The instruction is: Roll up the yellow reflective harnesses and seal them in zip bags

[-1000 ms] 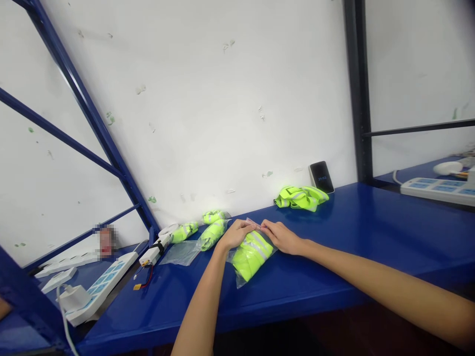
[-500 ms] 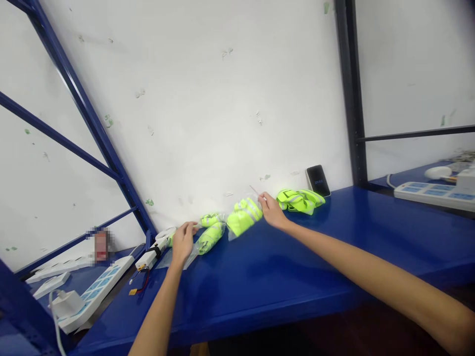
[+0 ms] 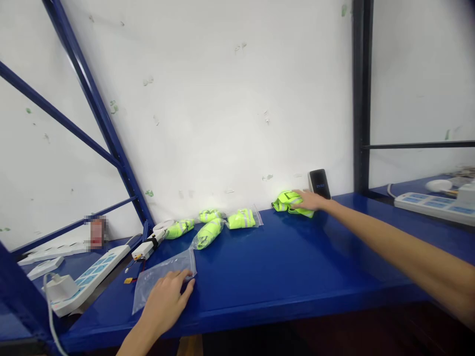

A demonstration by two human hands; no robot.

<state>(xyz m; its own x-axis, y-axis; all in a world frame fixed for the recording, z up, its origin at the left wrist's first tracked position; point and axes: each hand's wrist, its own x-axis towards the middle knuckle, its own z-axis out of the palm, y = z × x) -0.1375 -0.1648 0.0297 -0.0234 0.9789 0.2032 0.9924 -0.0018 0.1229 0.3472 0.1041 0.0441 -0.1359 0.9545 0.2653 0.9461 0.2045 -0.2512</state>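
My left hand is at the near left of the blue shelf, its fingers curled over the right edge of a clear plastic bag lying flat. My right hand reaches to the back and lies over a crumpled neon-yellow reflective vest, fingers stretched out and touching it. Between the hands, several folded yellow vests in clear bags rest by the wall: one packed vest on the right, another at the centre, a third on the left.
A phone-like device leans on the wall behind the loose vest. At left lie a white box with wires, a small white fan and a power strip. Blue posts and a dark post bound the shelf.
My left hand has come nearer, and the empty clear bag now lies farther forward. My right hand has let go of the packed vest, which lies down, and moved right onto the loose vest.
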